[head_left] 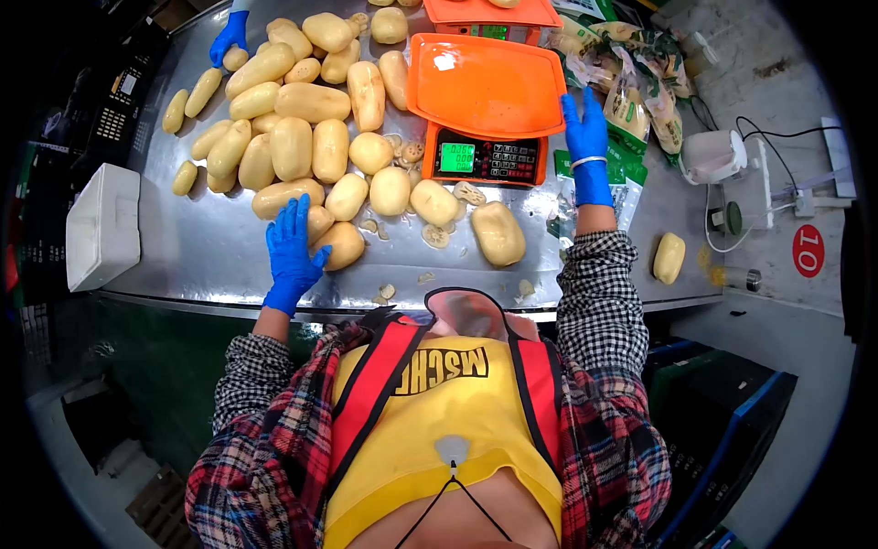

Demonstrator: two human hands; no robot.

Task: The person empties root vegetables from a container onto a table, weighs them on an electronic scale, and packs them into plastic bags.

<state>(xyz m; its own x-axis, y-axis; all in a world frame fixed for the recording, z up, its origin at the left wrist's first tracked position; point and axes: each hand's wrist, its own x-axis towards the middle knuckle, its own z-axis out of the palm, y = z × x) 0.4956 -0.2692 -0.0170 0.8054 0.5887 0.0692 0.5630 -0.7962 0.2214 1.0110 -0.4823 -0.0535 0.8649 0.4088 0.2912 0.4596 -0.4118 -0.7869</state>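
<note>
Peeled lotus root pieces (pixel 312 102), pale yellow and wet, lie heaped across the steel table. My left hand (pixel 293 252), in a blue glove, rests at the near edge of the heap with its fingers stretched out over a lotus root piece (pixel 286 198). Another piece (pixel 340 246) lies beside its thumb. My right hand (pixel 587 142), also blue-gloved, is open at the right edge of the orange weighing scale's pan (pixel 489 87); whether it touches the pan I cannot tell. Green printed bags (pixel 625 165) lie beside and partly under that hand.
A single lotus root piece (pixel 498 233) sits before the scale, another (pixel 669 258) at the right. Cut scraps (pixel 435 236) litter the table (pixel 512 291). Packed bags (pixel 631 101) lie back right. A white box (pixel 103 227) stands left; a co-worker's gloved hand (pixel 230 38) is back left.
</note>
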